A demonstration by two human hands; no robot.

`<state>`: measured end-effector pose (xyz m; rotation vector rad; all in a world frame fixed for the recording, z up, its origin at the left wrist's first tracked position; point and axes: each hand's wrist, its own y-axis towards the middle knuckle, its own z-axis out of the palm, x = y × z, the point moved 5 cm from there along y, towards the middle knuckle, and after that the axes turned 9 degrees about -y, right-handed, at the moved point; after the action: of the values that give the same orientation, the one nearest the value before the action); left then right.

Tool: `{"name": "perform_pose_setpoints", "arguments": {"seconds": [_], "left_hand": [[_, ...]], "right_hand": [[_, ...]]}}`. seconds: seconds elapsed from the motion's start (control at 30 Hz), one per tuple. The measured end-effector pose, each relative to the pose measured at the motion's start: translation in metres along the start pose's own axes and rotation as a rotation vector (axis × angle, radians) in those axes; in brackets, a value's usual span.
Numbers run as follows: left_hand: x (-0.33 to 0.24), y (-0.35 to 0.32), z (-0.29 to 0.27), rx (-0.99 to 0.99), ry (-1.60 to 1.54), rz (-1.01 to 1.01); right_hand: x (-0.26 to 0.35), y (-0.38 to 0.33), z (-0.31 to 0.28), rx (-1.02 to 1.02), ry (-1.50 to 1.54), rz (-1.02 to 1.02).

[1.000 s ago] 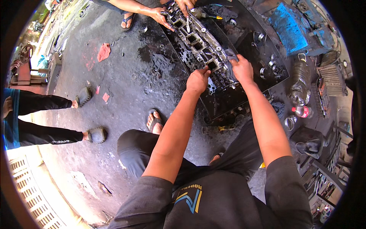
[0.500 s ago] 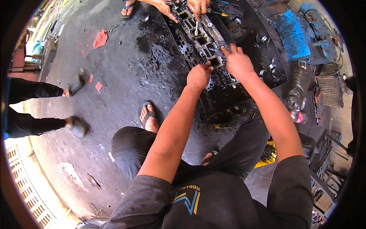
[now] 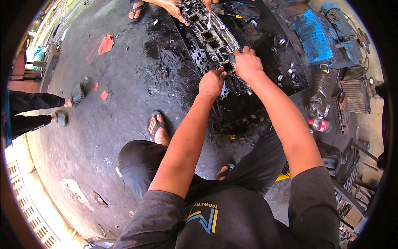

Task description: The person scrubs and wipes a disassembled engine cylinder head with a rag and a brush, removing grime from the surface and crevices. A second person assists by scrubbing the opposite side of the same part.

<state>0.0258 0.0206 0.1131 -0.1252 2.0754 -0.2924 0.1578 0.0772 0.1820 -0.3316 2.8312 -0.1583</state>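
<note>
A long, oily metal cylinder head [image 3: 214,44] with square ports lies on a black board [image 3: 286,93]. At its near end my left hand [image 3: 211,84] is closed on the left edge, thumb and finger pressed together beside a port. My right hand [image 3: 248,64] is closed over the right edge, fingers curled. The undersides of both grips are hidden. Another person's hands, one at the far left edge [image 3: 176,11] and one at the top [image 3: 208,4], also touch the part. A small spanner [image 3: 209,20] shows below that upper hand.
Several metal rings [image 3: 291,74] lie on the board's right. Beyond are a blue machine [image 3: 313,37], a clear jug [image 3: 320,93], a bottle [image 3: 320,125] and a finned radiator [image 3: 355,95]. A dark rag [image 3: 171,59] and red cloth [image 3: 106,44] lie on the floor. Another person stands left [image 3: 37,99].
My right hand's fingers, stretched flat before, are now curled over the part's edge. The other person's upper hand has moved up. The person on the left has shifted a foot.
</note>
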Motion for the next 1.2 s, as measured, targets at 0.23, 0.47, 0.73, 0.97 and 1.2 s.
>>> {"name": "perform_pose_setpoints", "arguments": {"seconds": [0.23, 0.47, 0.73, 0.97, 1.2], "left_hand": [[0.002, -0.002, 0.0, -0.015, -0.027, -0.014], [0.002, -0.003, 0.002, -0.042, -0.069, -0.024], [0.002, -0.004, 0.003, -0.055, -0.076, -0.024], [0.001, -0.005, 0.002, -0.033, -0.076, -0.048], [0.002, -0.003, 0.001, -0.031, -0.062, -0.016]], "right_hand": [[-0.032, -0.037, 0.01, -0.086, 0.249, -0.09], [-0.04, -0.056, -0.003, -0.136, 0.329, -0.123], [-0.005, -0.021, 0.003, -0.058, -0.189, -0.166], [0.007, -0.005, 0.001, 0.021, -0.187, -0.088], [-0.021, -0.021, 0.006, -0.1, 0.2, -0.014]]}}
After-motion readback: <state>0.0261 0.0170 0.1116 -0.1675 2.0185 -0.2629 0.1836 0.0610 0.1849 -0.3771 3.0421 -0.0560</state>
